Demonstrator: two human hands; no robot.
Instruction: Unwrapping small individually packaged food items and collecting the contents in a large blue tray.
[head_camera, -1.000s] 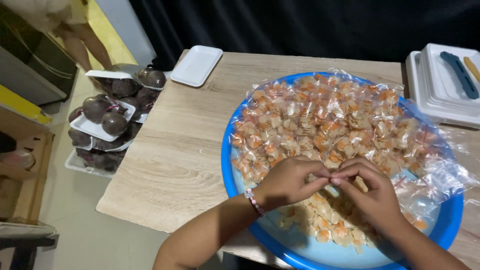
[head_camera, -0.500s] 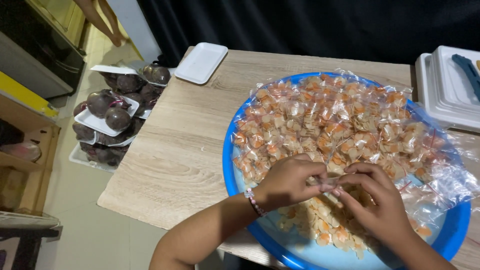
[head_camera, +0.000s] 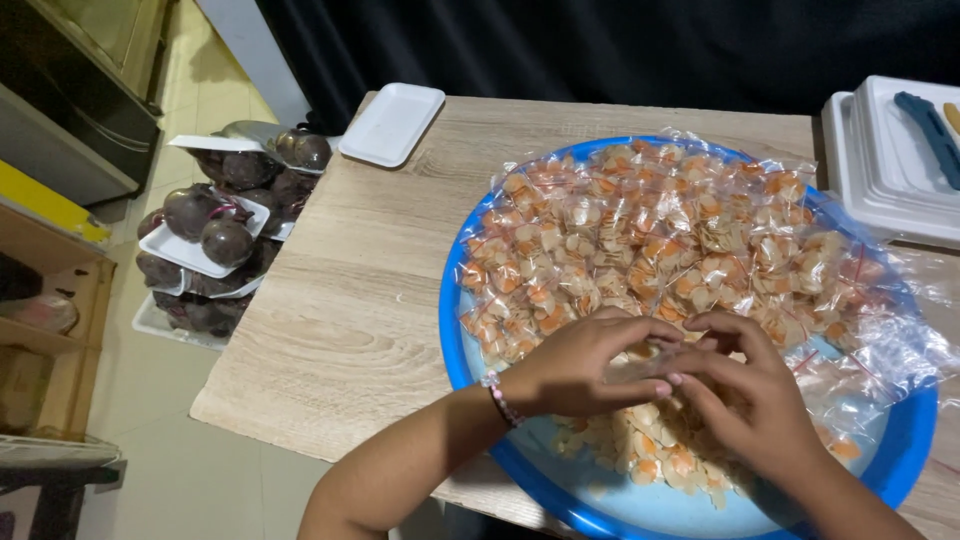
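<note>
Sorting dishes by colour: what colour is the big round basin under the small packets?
Bright blue round plastic basin, clearest in the head view.

Light falls from above onto the wooden table (head_camera: 350, 300), warm and fairly even — the grain reads clearly. Glare glints off the clear plastic packets (head_camera: 680, 230) in the blue basin (head_camera: 455, 340), white highlights breaking up their surface. The left hand (head_camera: 585, 365) and right hand (head_camera: 745, 395) throw soft shadows onto the loose chips below. The black curtain (head_camera: 600, 45) behind swallows all detail. The floor side at left sits dimmer — and the frame's edges bend slightly, wide-angle style.
</note>
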